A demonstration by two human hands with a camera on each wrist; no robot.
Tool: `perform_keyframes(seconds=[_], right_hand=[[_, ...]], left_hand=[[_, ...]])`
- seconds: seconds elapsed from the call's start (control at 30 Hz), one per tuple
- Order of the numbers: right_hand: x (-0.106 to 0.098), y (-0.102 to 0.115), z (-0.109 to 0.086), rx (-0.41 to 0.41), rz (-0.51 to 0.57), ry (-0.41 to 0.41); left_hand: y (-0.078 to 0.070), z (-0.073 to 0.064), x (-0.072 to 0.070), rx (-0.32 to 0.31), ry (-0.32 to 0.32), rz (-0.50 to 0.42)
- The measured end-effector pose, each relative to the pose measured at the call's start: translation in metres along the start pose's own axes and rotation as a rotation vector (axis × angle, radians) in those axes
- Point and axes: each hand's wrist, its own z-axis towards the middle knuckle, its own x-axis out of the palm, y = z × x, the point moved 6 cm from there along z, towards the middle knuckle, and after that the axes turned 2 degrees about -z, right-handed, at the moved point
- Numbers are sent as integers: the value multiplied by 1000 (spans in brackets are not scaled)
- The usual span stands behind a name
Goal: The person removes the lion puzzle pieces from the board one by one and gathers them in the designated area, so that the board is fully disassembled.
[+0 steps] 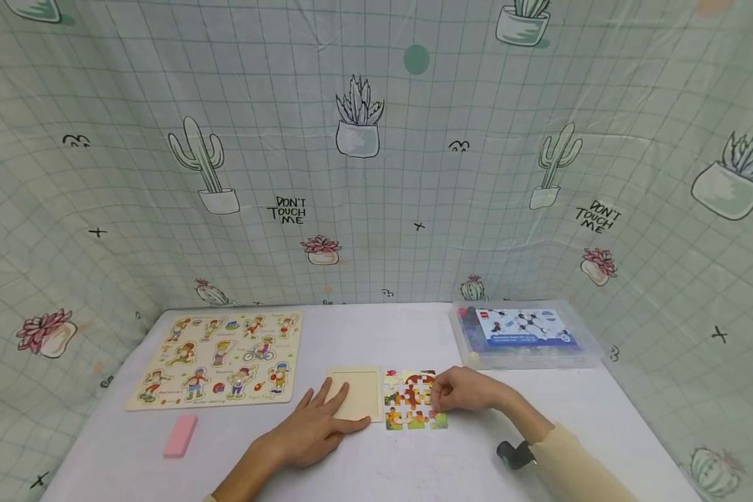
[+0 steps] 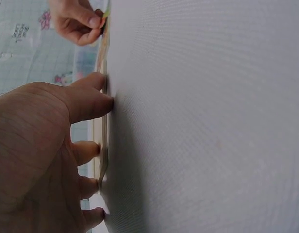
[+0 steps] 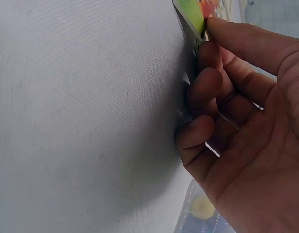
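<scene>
A square wooden puzzle tray lies in the middle of the table. My left hand rests on its left and front edges, fingers spread; in the left wrist view the thumb is at the tray's rim. Right of the tray, colourful jigsaw pieces lie in a loose square with narrow gaps. At that square's right side, my right hand pinches a green-edged puzzle piece between thumb and index finger; the piece is tilted in the right wrist view. The other fingers are curled near the tablecloth.
A wooden picture board with sports figures lies at the left, with a pink block in front of it. At the back right sits a clear plastic box with a blue label. A black object shows by the right forearm.
</scene>
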Motion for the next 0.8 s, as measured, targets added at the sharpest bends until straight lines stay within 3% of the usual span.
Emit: perform_keyframes(seconds=[0.8], right_hand=[[-4,-5,2,31,7,-15]], left_hand=[[4,3,0,3,-7,-7]])
